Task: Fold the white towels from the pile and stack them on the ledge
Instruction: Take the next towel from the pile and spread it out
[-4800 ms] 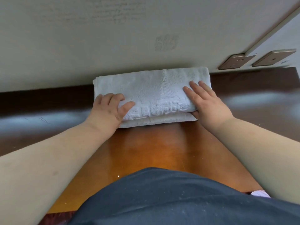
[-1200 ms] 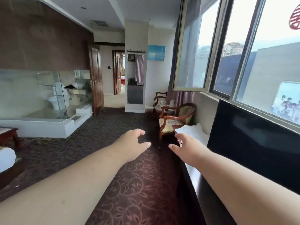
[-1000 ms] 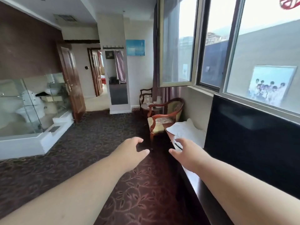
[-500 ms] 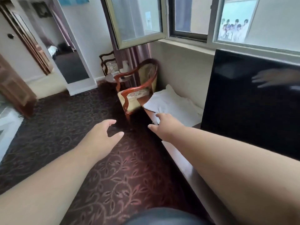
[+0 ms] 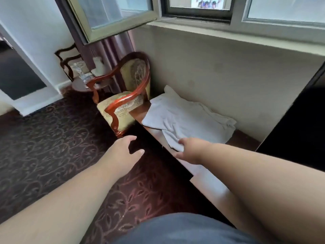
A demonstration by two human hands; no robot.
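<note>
Reaching back to the pile of white towels [image 5: 190, 118], the right hand [image 5: 190, 150] now lies on the nearest loose corner of the top towel, thumb below and fingers [image 5: 182, 142] over the cloth edge; whether it already pinches the cloth I cannot tell. The left hand [image 5: 123, 154] hovers over the carpet [image 5: 44, 138] just beside the bench [image 5: 154, 134], fingers spread and relaxed, holding nothing. Half a second ago the right hand was short of the pile and the view sat higher; a few seconds ago both hands pressed a folded towel flat on a wooden top. So one towel looks finished, and this seems to be the start of the next. The pile rests crumpled on the dark wooden bench against the wall, near the armchair [image 5: 126, 95], under the window [image 5: 114, 13].
</note>
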